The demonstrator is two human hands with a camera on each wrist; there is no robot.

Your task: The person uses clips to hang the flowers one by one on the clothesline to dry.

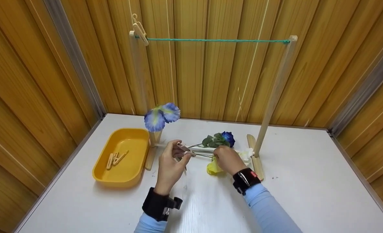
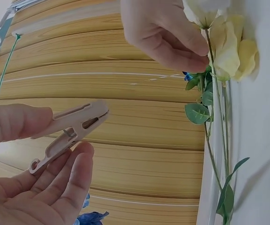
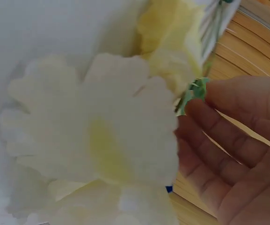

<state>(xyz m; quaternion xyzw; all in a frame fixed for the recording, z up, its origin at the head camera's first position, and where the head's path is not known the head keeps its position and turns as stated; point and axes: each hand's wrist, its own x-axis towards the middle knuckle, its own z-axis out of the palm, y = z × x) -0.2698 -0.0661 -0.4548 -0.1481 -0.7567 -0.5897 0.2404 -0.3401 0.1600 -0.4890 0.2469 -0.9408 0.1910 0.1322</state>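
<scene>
My left hand (image 1: pixel 171 166) holds a pale clothespin (image 2: pixel 71 123) between thumb and fingers, its tip pointing away from the palm. My right hand (image 1: pixel 228 158) is at the stem of a white flower (image 3: pixel 102 103), which it appears to pinch just under the bloom between thumb and fingertips. Beside that bloom lies a yellow flower (image 1: pixel 213 167), partly hidden by the right hand in the head view. A blue rose (image 1: pixel 228 138) with green leaves lies just behind the hands. Stems run leftward toward the clothespin.
A wooden stand with a green string (image 1: pixel 217 40) rises behind the hands; one clothespin (image 1: pixel 141 32) sits at its left end. A blue-violet flower (image 1: pixel 155 119) shows before the left post. Left stands a yellow tray (image 1: pixel 122 178) holding several clothespins (image 1: pixel 110 161).
</scene>
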